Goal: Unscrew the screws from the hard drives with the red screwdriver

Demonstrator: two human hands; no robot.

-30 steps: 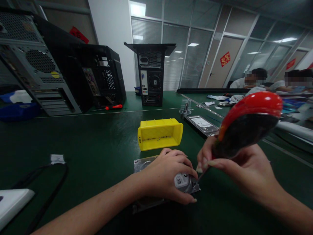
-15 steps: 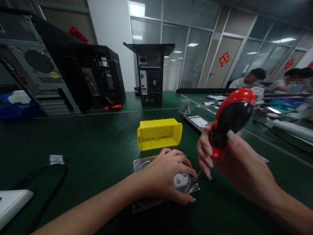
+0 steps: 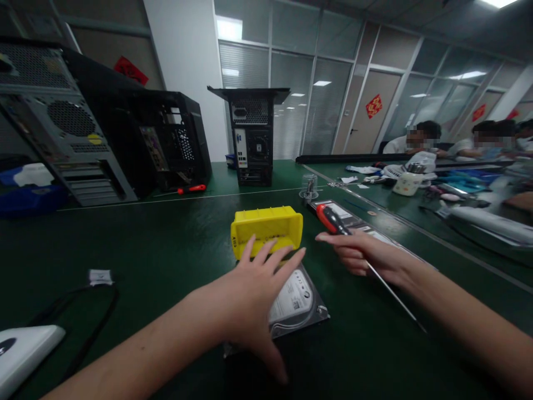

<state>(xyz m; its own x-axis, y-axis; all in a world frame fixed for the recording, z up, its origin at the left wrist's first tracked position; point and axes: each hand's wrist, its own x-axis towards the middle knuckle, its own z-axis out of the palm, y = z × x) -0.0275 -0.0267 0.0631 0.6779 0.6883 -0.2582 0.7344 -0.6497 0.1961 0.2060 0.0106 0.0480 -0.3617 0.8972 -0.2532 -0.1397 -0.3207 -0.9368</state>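
Observation:
A silver hard drive with a white label lies on the green table in front of me. Over its left part my left hand is spread, fingers apart; whether the palm touches the drive I cannot tell. My right hand, to the right of the drive, is closed around a screwdriver with a red and black handle. Its handle points up and left, and the long thin shaft runs down to the right, clear of the drive. Just behind the drive a yellow bin lies with its opening towards me.
More hard drives lie in a row at the right, beside a clear cup. Several computer cases stand at the back and left. Another screwdriver lies near them. People sit at the far right.
The screwdriver has left the drive's right corner and swung over, its tip now pointing down and right. My left hand has let go of the drive's right end, shifted left and spread its fingers.

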